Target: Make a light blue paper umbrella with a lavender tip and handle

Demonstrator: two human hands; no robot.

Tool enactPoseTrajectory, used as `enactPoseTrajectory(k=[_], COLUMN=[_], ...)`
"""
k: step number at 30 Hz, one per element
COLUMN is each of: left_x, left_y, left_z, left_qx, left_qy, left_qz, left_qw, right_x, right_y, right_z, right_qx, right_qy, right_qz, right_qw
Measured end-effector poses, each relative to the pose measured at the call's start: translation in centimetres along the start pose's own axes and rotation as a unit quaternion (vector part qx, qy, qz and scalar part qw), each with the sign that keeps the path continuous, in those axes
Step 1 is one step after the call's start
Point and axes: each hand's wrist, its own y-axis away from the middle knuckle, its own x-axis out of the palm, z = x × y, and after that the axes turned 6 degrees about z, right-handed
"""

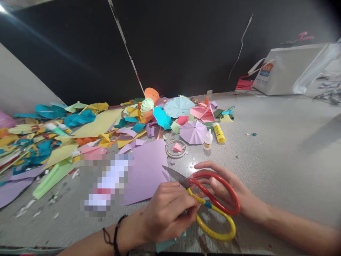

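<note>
In my right hand (218, 181) are large scissors (183, 180) with one red and one yellow handle; the thumb and fingers are at the red loop, and the closed blades point up and left. My left hand (172, 209) has its fingers curled beside the yellow handle, and a bit of light teal paper (166, 244) shows beneath it; what its fingers pinch is too hidden to make out. Behind my left hand a purple paper sheet (149, 170) lies flat. A roll of tape (176, 148) with a pink scrap inside rests just beyond the blades.
A small white glue bottle (207, 139) and a yellow glue stick (218, 132) stand near a pleated lilac disc (193, 132). Colored paper scraps (101, 122) pile up at the back and left. A white bag (287, 69) is at the back right, before a black panel (186, 46).
</note>
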Motion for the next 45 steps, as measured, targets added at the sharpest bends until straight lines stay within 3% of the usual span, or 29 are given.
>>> enactPoseTrajectory(k=[13,25,32,45], left_x=[-0.2,-1.0,-0.3,0.4], left_y=[-0.3,-0.1,0.2,0.3], left_z=[-0.1,-1.0,-0.5,-0.5], left_qx=[0.033,0.069,-0.01,-0.027], left_qy=[0.021,0.025,-0.006,-0.004], left_qz=[-0.008,0.032,0.001,0.015], left_qw=[0.999,0.997,1.0,1.0], right_x=[0.0,0.1,0.0,0.0], right_y=[-0.2,-0.1,-0.1,-0.1], right_z=[0.0,-0.2,0.0,-0.2], right_qx=[0.018,0.033,0.031,0.004], right_qy=[-0.035,-0.04,-0.012,0.018], right_qz=[-0.003,-0.008,-0.009,0.015], right_qw=[0.999,0.999,0.999,1.0])
